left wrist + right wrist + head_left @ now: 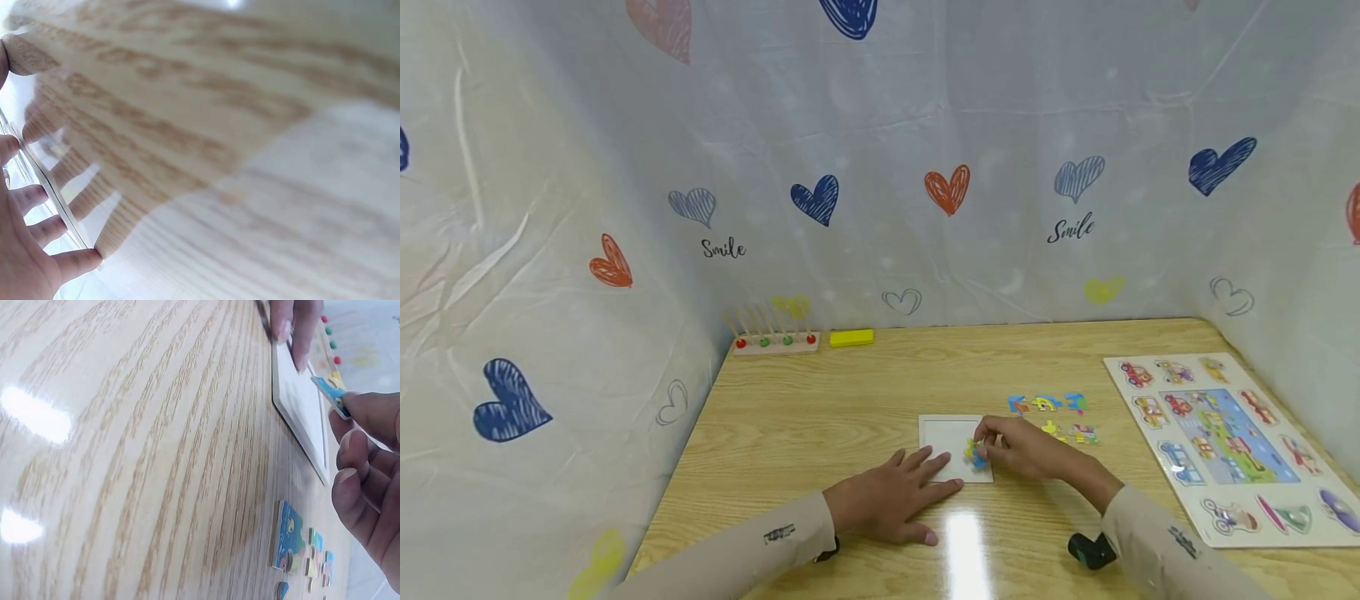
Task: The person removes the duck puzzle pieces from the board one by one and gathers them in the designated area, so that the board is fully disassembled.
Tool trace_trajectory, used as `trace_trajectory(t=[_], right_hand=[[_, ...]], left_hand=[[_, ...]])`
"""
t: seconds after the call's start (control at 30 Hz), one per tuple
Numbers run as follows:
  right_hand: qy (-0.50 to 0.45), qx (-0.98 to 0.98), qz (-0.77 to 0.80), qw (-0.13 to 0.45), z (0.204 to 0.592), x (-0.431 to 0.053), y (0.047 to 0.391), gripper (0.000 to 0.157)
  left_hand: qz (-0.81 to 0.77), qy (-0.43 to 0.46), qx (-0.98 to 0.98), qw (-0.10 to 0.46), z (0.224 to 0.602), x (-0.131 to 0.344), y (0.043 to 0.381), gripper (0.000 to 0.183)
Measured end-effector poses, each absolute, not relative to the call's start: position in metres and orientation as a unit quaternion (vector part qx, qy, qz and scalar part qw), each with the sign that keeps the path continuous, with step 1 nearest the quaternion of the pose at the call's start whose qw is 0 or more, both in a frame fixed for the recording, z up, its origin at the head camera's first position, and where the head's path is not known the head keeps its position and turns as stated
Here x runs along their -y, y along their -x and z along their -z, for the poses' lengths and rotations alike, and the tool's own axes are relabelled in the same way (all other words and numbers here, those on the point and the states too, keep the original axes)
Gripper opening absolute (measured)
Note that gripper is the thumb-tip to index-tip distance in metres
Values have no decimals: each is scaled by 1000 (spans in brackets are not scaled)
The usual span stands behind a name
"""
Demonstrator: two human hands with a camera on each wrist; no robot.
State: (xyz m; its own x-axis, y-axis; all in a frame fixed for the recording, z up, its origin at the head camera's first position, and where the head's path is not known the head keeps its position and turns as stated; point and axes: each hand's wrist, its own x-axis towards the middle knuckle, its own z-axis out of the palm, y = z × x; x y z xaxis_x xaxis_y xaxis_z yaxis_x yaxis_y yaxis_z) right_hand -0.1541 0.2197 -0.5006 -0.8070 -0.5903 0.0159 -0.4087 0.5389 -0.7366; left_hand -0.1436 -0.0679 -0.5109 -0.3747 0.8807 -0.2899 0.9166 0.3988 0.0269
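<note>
My right hand (1026,447) pinches a blue and yellow jigsaw piece (332,397) between thumb and fingertips. It holds the piece over the right part of a small white puzzle tray (934,422), which has a raised border. My left hand (891,502) lies with its fingers spread, the fingertips on the tray's near left part and the thumb on the table. In the left wrist view, those fingers (75,262) reach along the tray's edge. To the right of the tray lie several loose jigsaw pieces (1046,403), coloured blue, yellow and red.
A large picture board (1165,400) with vehicle shapes lies at the table's right. Toward the back left stand a wooden peg rack (775,347) with red and green beads and a yellow block (852,337). Heart-printed curtains (880,108) hang behind the table (805,392) and on both sides.
</note>
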Motion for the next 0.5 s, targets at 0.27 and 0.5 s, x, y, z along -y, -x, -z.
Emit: trace_trajectory(t=[0.27, 0.5], right_hand=[[291, -864, 392, 122, 503, -221, 154, 11], [297, -854, 411, 119, 504, -222, 152, 10]], left_hand=[[68, -544, -826, 130, 511, 68, 144, 76], [67, -542, -827, 130, 511, 68, 144, 76]])
